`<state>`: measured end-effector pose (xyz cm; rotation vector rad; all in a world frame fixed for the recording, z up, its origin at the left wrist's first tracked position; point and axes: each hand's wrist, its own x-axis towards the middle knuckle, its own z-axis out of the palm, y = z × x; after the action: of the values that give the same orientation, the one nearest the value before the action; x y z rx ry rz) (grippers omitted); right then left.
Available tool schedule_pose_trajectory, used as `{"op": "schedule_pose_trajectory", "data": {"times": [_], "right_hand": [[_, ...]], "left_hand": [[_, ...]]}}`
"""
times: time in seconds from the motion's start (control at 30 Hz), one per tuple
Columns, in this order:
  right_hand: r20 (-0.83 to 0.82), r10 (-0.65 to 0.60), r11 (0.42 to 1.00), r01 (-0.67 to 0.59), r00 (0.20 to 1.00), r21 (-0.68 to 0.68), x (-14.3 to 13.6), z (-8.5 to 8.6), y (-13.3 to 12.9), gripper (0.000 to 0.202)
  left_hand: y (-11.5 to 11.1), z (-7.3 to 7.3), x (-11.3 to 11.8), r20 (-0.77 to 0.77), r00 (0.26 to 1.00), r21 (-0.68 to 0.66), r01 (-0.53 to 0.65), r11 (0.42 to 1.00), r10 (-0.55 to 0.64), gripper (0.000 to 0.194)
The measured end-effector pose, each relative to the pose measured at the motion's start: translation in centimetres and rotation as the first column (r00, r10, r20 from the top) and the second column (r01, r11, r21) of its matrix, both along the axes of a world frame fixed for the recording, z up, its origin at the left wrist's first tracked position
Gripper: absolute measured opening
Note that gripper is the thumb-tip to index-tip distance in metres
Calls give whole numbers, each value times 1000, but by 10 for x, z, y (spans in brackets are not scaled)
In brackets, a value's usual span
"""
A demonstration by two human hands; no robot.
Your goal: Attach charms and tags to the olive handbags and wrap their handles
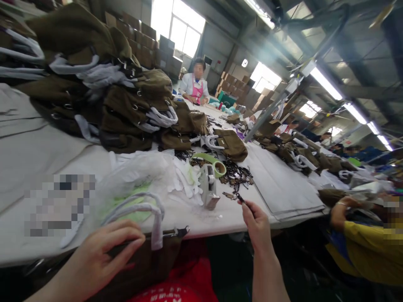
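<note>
Brown cloth bag [147, 264] at the desk's [229, 218] near edge, nearer to me and left of the dispenser [208, 188], which I take as landmark. Its grey-wrapped handles [156, 235] arch over the desk rim. Left hand [100, 253] at the bag's top, left of the handles; fingers curled, thumb close to the forefinger. Whether they are clamped on the cloth, I cannot tell from the head view. Right hand [258, 224], right of the dispenser and nearer to me: fingers pinched together on a dark strap [241, 199], its metal clasp [231, 196] pointing toward the dispenser.

Around the dispenser: green tape [219, 169] just behind and right; heap of black straps [236, 174] beyond, rightward; white strips [184, 178] and clear plastic [138, 167] to its left. Farther left and back, a pile of brown bags [126, 105], handles wrapped likewise. Well beyond the dispenser, a co-worker in a pink apron [197, 90]; off to its right, I log another person's yellow sleeve [368, 247].
</note>
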<state>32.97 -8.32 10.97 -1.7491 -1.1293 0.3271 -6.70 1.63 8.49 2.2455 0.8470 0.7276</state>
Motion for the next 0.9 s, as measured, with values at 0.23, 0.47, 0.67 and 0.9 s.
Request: {"op": "schedule_pose_trajectory", "data": {"times": [0.23, 0.47, 0.67, 0.9], "right_hand": [[-396, 476, 815, -563, 785, -137, -134, -8, -6, 36], [-656, 411, 760, -635, 633, -137, -159, -34, -6, 39], [-660, 378, 772, -614, 650, -163, -161, -34, -5, 43], [-659, 392, 730, -653, 641, -200, -163, -36, -9, 45]], "left_hand": [[-21, 28, 48, 59, 992, -231, 124, 965, -113, 52], [-30, -7, 39, 301, 953, -710, 248, 659, -35, 30], [-37, -12, 29, 422, 896, -820, 312, 480, 139, 32], [-47, -10, 27, 457, 844, -870, 359, 338, 281, 42]]}}
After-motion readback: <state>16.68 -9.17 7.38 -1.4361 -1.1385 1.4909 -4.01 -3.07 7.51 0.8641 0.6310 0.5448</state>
